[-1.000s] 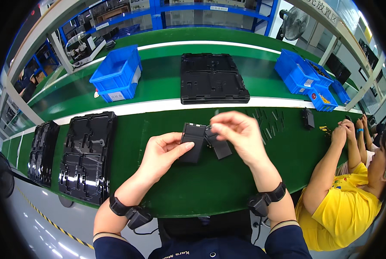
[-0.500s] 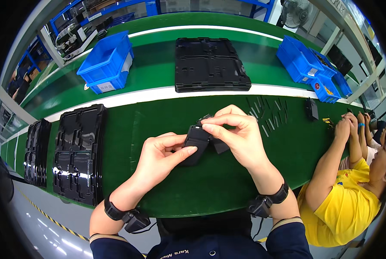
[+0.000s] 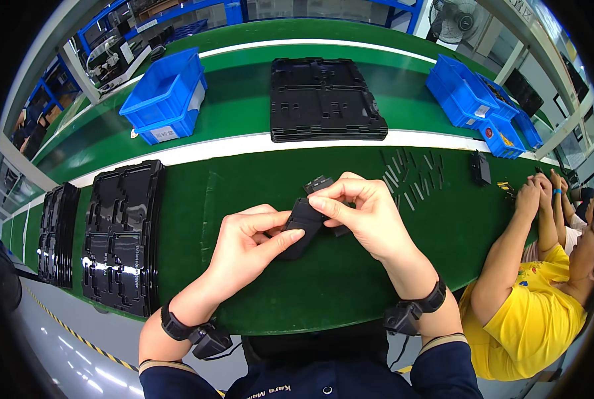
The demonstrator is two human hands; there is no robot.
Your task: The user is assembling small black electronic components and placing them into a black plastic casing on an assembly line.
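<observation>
A small black rectangular case point(image 3: 306, 216) is tilted above the green mat, its kind unclear. My left hand point(image 3: 250, 239) is closed round its lower left side, thumb along the front. The thumb and fingertips of my right hand point(image 3: 371, 214) pinch at the case's upper right edge; any small part between them is hidden. Just beyond the fingertips lies a black block with notches point(image 3: 319, 184). Part of another dark piece point(image 3: 341, 231) shows beneath my right hand, mostly covered.
Thin dark and grey strips point(image 3: 413, 176) lie to the right, near a black box-shaped piece point(image 3: 480, 168). Stacks of black trays point(image 3: 122, 233) stand at left, another black tray stack point(image 3: 323, 100) at the back. Blue bins point(image 3: 164, 96) flank it. A co-worker in yellow point(image 3: 529, 312) works at right.
The case has tilted further and its upper end has turned to the right. The pale spot at its top is now covered by my right fingertips. More of the notched block shows behind.
</observation>
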